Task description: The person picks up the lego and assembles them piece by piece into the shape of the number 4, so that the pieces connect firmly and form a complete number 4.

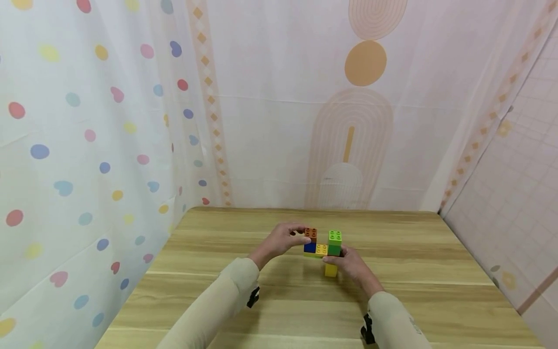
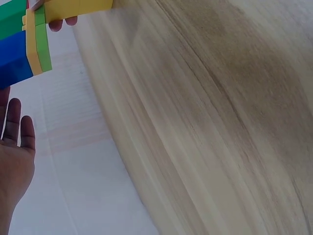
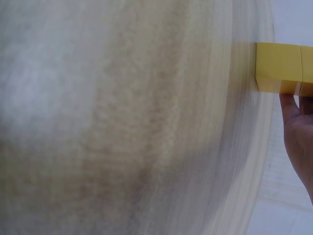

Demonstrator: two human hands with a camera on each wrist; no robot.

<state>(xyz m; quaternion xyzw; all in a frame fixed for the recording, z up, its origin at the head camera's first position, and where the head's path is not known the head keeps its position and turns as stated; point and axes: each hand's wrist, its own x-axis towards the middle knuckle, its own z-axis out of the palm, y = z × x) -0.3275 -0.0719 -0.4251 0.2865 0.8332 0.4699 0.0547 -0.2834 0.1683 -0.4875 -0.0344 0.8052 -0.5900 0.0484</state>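
A toy building-brick structure stands between both hands in the head view. Its right column has a lime brick (image 1: 334, 238) over a green brick (image 1: 334, 250), with a yellow brick (image 1: 331, 271) at the bottom. From the column a yellow piece (image 1: 321, 249) reaches left, with a thin lime layer beneath it. On that arm sits a blue brick (image 1: 310, 247) topped by an orange-brown brick (image 1: 311, 233). My left hand (image 1: 280, 239) pinches the orange-brown brick, thumb in front. My right hand (image 1: 352, 264) grips the column above its yellow base, thumb across the front, other fingers partly hidden behind.
The wood-grain table (image 1: 209, 291) extends around the structure on all sides. Behind it hangs a pale patterned curtain (image 1: 270, 145); a dotted curtain (image 1: 87, 194) hangs on the left. Black wrist straps (image 1: 368, 329) show beneath the sleeves.
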